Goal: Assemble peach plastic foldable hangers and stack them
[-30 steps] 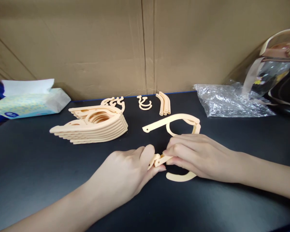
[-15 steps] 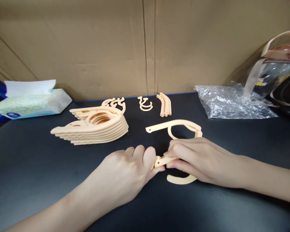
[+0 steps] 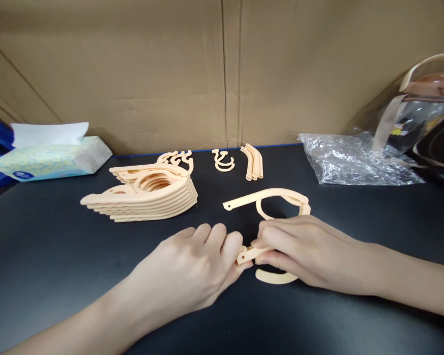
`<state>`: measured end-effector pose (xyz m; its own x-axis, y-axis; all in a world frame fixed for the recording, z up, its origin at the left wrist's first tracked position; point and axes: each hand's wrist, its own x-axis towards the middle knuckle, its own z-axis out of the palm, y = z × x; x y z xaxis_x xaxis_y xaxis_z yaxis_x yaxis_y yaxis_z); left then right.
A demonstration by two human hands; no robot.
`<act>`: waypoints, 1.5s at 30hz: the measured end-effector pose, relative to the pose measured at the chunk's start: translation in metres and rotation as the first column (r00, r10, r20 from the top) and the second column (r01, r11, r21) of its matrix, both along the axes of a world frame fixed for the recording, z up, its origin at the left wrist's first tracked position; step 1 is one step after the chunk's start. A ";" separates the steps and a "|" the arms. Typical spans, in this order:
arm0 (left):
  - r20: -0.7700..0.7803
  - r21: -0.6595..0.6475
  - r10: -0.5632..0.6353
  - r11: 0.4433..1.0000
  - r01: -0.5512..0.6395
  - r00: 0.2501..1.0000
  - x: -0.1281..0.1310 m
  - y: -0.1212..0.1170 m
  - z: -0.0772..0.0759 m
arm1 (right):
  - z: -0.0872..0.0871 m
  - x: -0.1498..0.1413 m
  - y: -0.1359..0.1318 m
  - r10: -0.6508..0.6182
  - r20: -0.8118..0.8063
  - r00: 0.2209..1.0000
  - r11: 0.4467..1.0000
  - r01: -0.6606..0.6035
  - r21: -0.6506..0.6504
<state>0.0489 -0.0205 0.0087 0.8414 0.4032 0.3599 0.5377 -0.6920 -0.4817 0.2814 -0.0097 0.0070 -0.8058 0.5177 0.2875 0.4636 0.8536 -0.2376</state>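
Observation:
A cream plastic folding clothes hanger [image 3: 270, 194] is between my hands above the black table. My right hand [image 3: 299, 251] is closed around one of its arms, thumb beneath and fingers on top. The hanger's other arm points left and shows a small hole at its tip. A curved end of the hook [image 3: 276, 277] sticks out below the right hand. My left hand [image 3: 203, 261] is closed in a fist at the tip of the gripped arm, its thumb under that end. Whatever else lies inside the left fingers is hidden.
To the left is a stack of cream hanger pieces [image 3: 151, 204]. Loose hooks [image 3: 224, 162] and curved bars [image 3: 252, 162] lie farther back. A tissue pack [image 3: 55, 158] stands at left; a clear plastic bag [image 3: 355, 160] and a bottle [image 3: 425, 108] are at right. Cardboard [image 3: 151, 74] stands behind.
The view has shifted slightly. The hands keep their grip at the arm's end; the left hand's fingers have moved a little right over it.

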 end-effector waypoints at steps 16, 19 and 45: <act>0.047 -0.030 -0.043 0.999 0.044 0.998 -0.002 0.001 -0.002 | 0.003 0.002 0.000 0.003 -0.010 1.000 0.995 -0.004 -0.100; 0.081 -0.018 -0.043 0.999 0.045 0.996 -0.003 0.001 -0.008 | 0.003 0.003 0.001 0.002 -0.021 1.000 0.990 -0.005 -0.142; 0.174 -0.181 -0.113 0.973 0.145 0.978 -0.004 0.007 -0.014 | 0.004 0.008 0.009 0.111 -0.080 0.991 0.951 -0.082 0.296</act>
<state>0.0445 -0.0135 -0.0050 0.8278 0.3699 0.4218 0.4975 -0.8315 -0.2472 0.2892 -0.0007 0.0112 -0.8098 0.3209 0.4911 0.3632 0.9317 -0.0099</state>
